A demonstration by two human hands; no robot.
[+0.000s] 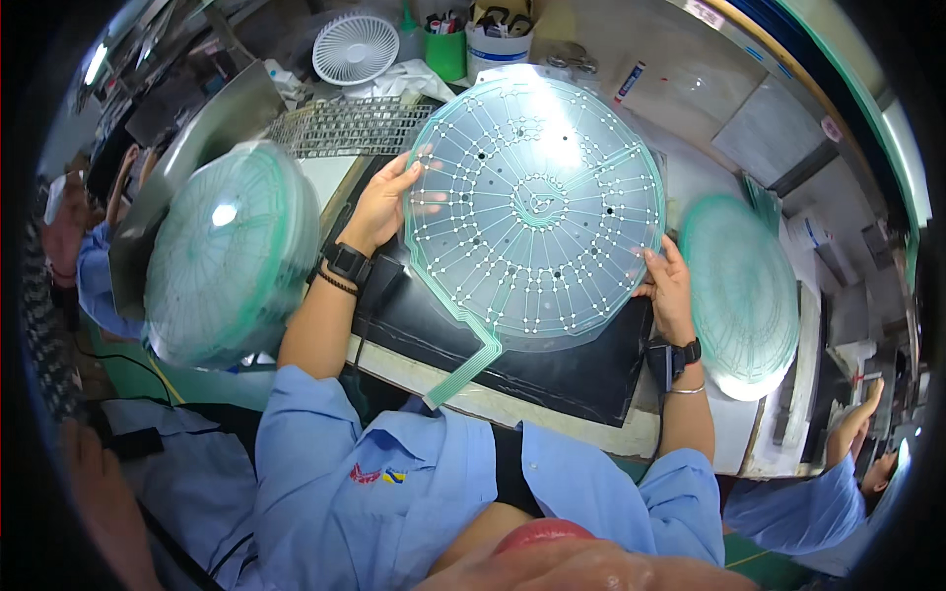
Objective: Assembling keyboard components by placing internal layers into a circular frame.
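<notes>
Between my two hands is a large round clear membrane circuit sheet (537,251), printed with green lines, white dots and a few dark dots. Its striped green tail (463,369) hangs toward me from the lower left edge. My left hand (386,197) pinches the left rim, with its fingers showing through the clear film behind. At the lower right rim, my right hand (668,286) grips the sheet between thumb and fingers. The sheet is held above a black mat (581,384), face toward me. A bright glare hides part of its top.
Stacks of similar round sheets stand at the left (232,256) and right (739,286). Behind are a metal grid (350,126), a small white fan (356,49), a green cup (445,54), a white bucket (500,47) and a marker (630,82). Other people work at both sides.
</notes>
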